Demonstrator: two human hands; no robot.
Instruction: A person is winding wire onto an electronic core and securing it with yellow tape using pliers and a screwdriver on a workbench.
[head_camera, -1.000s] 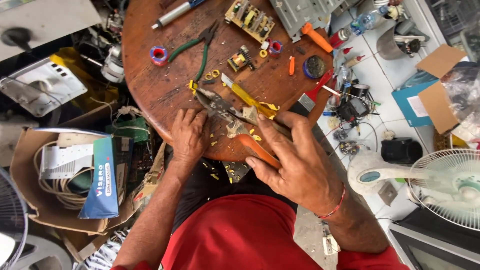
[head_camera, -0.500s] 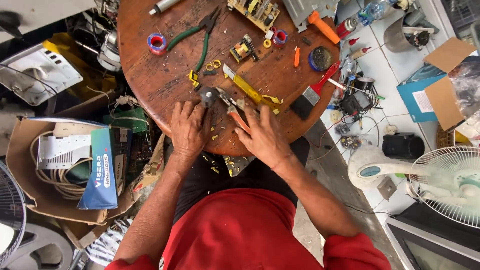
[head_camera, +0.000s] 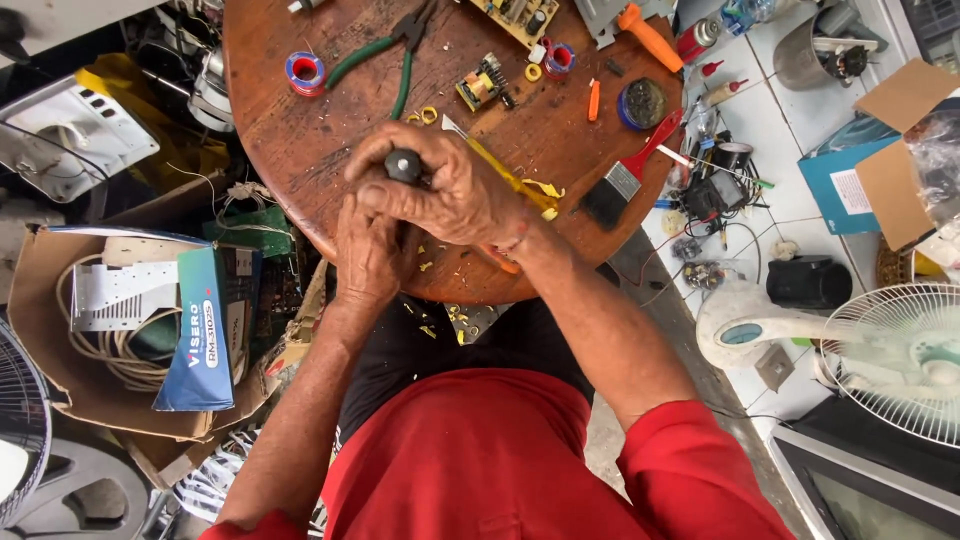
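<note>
Here the right hand (head_camera: 455, 190) is curled tight, its fingers (head_camera: 385, 195) wrapped round a tool with a rounded black handle end (head_camera: 404, 165) that pokes out of the fist; the rest of the tool is hidden inside the grip. The left hand (head_camera: 368, 252) sits just under and behind those fingers, its own fingers tucked up beneath the right fist, so I cannot tell whether they are closed on anything or only bracing. Both hands hover over the near edge of the round, worn brown wooden table (head_camera: 300, 150).

Just beyond the right fingers, on the side away from the person, lies a yellow-handled utility knife (head_camera: 500, 170), its blade tip nearly touching the knuckles. Small yellow plastic chips (head_camera: 432, 262) are scattered beneath the hands and down onto the dark lap. Farther out past the fingers lie green-handled pliers (head_camera: 385, 55), a small roll of red-and-blue tape (head_camera: 305, 72) to their left, and a little green circuit board with yellow parts (head_camera: 482, 82). Well off to the right of the fingers rests a red-handled paintbrush with dark bristles (head_camera: 625, 175), and past it a short orange marker-like stick (head_camera: 593, 100) and a round dark tin (head_camera: 642, 103).
</note>
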